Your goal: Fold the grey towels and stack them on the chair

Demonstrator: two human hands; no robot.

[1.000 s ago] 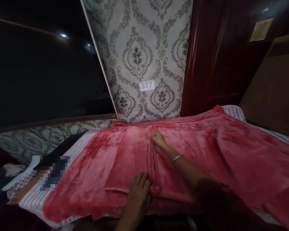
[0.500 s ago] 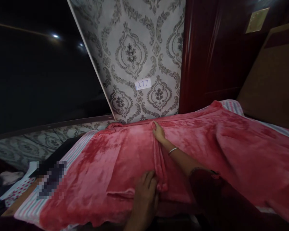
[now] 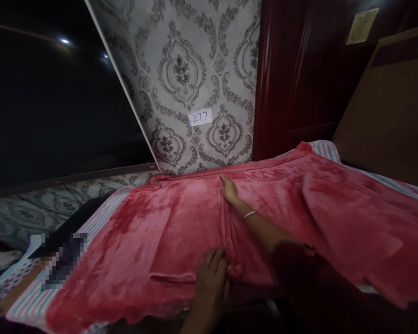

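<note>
A red plush cloth [image 3: 191,232] lies folded, its hemmed short end toward me and its long right edge running away from me. More of the same red plush fabric [image 3: 125,250] spreads beneath and around it; I cannot tell whether both are one piece. My left hand [image 3: 213,273] has its fingers curled over the near right corner of the folded part. Farther up the same edge, my right hand [image 3: 229,189] pinches the fabric near the far end, with a bracelet on the wrist. My left thumb is mostly hidden.
A striped sheet [image 3: 102,215] shows under the red fabric. At the left leans a large dark screen [image 3: 55,106]. Patterned wallpaper bears a paper label [image 3: 200,117] reading 277. A brown board [image 3: 390,106] stands at the right. Spotted cloth [image 3: 14,283] lies at lower left.
The whole view has shifted slightly, so the surroundings sit a little farther left. Both hands keep their places on the fabric's edge, with hardly any visible movement.
</note>
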